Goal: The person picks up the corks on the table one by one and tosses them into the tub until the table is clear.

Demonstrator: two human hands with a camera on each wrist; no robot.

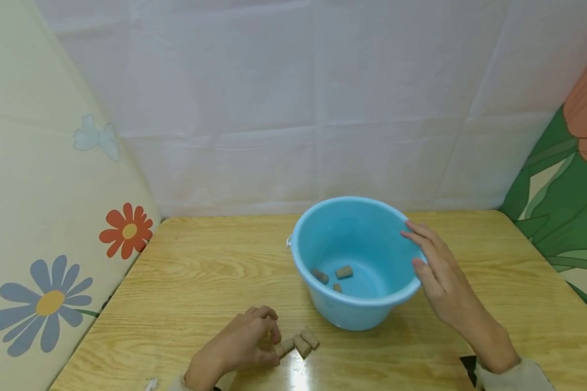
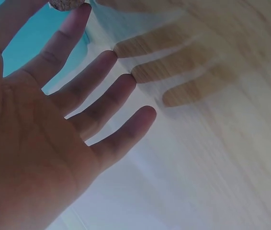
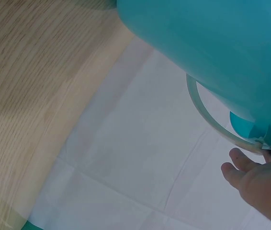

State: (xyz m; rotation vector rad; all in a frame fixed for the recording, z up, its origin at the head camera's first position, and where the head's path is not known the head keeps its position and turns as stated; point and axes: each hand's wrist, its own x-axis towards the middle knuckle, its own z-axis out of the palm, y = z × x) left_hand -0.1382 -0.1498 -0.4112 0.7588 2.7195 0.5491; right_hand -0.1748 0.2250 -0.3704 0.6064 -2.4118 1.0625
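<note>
A light blue bucket (image 1: pixel 357 320) stands upright on the wooden table, with a few brown corks (image 1: pixel 344 272) on its floor. My right hand (image 1: pixel 445 282) holds the bucket's right rim; in the right wrist view its fingertips (image 3: pixel 232 174) show outside, beside the pale handle (image 3: pixel 205 112). Low in front of the bucket, my left hand (image 1: pixel 244 339) pinches a cork (image 2: pixel 67 4) between thumb and index finger. The other fingers spread loosely over the tabletop. Just right of this hand lie several loose corks (image 1: pixel 301 346) close together.
The wooden table (image 1: pixel 200 260) ends at a white cloth wall (image 1: pixel 225 108) behind the bucket. Flower-printed panels flank it, with a red flower (image 1: pixel 129 231) on the left and a tulip print (image 1: pixel 567 206) on the right. A small white scrap (image 1: pixel 152 384) lies at the front left.
</note>
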